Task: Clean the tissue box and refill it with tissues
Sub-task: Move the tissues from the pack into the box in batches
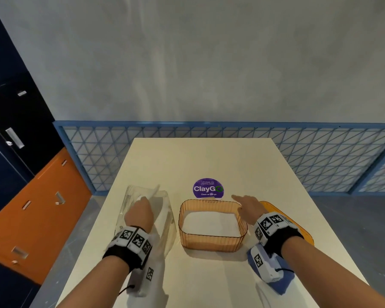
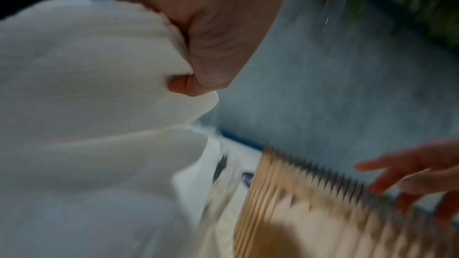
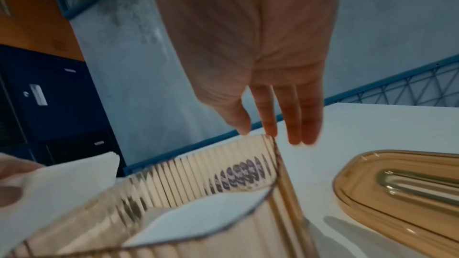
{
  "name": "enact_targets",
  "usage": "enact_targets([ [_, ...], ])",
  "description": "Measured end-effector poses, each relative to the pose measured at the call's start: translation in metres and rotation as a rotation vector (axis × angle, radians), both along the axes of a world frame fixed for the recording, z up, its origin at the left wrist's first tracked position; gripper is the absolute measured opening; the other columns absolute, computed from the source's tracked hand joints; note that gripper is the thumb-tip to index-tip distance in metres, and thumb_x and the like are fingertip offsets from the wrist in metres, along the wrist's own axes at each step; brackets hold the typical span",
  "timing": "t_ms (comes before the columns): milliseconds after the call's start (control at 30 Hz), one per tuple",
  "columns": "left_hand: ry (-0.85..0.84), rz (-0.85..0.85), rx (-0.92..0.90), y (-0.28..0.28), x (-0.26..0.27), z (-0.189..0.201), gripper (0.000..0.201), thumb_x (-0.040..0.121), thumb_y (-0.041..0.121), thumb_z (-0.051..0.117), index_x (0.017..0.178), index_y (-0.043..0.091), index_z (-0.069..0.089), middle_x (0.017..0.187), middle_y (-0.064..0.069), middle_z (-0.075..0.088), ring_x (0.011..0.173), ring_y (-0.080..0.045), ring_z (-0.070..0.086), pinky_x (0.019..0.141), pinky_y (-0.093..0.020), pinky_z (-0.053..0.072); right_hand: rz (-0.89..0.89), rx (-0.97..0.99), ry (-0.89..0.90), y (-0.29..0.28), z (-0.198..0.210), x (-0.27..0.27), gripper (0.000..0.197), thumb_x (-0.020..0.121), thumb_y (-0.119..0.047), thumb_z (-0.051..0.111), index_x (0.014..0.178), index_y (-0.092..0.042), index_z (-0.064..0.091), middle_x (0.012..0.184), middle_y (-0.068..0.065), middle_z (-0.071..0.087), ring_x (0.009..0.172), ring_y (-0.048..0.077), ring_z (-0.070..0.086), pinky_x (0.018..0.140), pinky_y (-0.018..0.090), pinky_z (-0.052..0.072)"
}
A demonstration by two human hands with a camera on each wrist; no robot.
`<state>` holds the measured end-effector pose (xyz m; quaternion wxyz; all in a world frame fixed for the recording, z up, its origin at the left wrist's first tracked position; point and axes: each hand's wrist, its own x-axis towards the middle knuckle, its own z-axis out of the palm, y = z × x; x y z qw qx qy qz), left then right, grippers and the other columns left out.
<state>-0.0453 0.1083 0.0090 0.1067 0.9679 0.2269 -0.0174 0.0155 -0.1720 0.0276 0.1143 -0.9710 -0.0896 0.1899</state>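
Note:
The amber ribbed tissue box (image 1: 212, 241) stands open on the table with a flat layer of white tissues (image 1: 211, 224) inside. To its left my left hand (image 1: 140, 210) reaches into a clear plastic tissue pack (image 1: 162, 218) and grips a wad of white tissues (image 2: 87, 85). My right hand (image 1: 246, 206) hovers open at the box's right far corner, fingers (image 3: 293, 121) straight and just above the rim (image 3: 273, 144). The box's amber lid (image 3: 402, 187) lies on the table to the right of the box.
A purple round ClayGo sticker (image 1: 207, 188) sits on the cream table (image 1: 209, 158) behind the box. A blue cloth (image 1: 282, 283) lies under my right forearm. A blue mesh railing (image 1: 320, 152) runs behind the table, with dark and orange lockers (image 1: 31, 196) to the left.

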Motion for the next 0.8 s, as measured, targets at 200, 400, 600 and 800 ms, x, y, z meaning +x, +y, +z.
enact_targets([
  [200, -0.576, -0.139, -0.102, -0.007, -0.026, 0.048, 0.034, 0.089, -0.002, 0.043, 0.117, 0.009, 0.058, 0.109, -0.009, 0.065, 0.091, -0.031, 0.062, 0.063, -0.032, 0.044, -0.187, 0.775, 0.093, 0.041, 0.039, -0.002, 0.043, 0.099, -0.038, 0.036, 0.119, -0.006, 0.057, 0.103, 0.014, 0.068, 0.077, 0.025, 0.065, 0.066, 0.034, 0.052],
  [400, -0.766, -0.523, -0.11, -0.031, -0.036, 0.032, 0.036, 0.085, 0.006, 0.039, 0.113, 0.012, 0.061, 0.119, -0.014, 0.066, 0.102, -0.029, 0.067, 0.078, -0.036, 0.058, -0.234, 1.195, 0.563, 0.072, 0.082, -0.015, 0.047, 0.095, -0.049, 0.04, 0.112, -0.009, 0.056, 0.104, 0.017, 0.065, 0.083, 0.032, 0.067, 0.064, 0.034, 0.058],
  [600, -0.729, -0.659, -0.293, -0.042, -0.038, 0.015, 0.047, 0.088, 0.028, 0.048, 0.134, 0.033, 0.038, 0.149, -0.004, 0.037, 0.141, -0.012, 0.026, 0.113, -0.043, 0.033, -0.118, 1.101, 0.308, 0.062, 0.09, -0.015, 0.027, 0.093, -0.007, 0.051, 0.12, -0.009, 0.054, 0.11, 0.01, 0.06, 0.097, 0.028, 0.059, 0.065, 0.032, 0.052],
  [800, -0.636, -0.181, -1.124, -0.05, -0.036, 0.025, 0.086, 0.073, 0.052, 0.059, 0.142, 0.042, 0.01, 0.15, 0.013, 0.021, 0.141, -0.007, 0.02, 0.115, -0.029, 0.022, 0.069, 0.973, 0.034, 0.04, 0.107, -0.019, 0.021, 0.094, -0.011, 0.052, 0.113, -0.015, 0.061, 0.119, 0.013, 0.063, 0.111, 0.029, 0.059, 0.096, 0.042, 0.048],
])
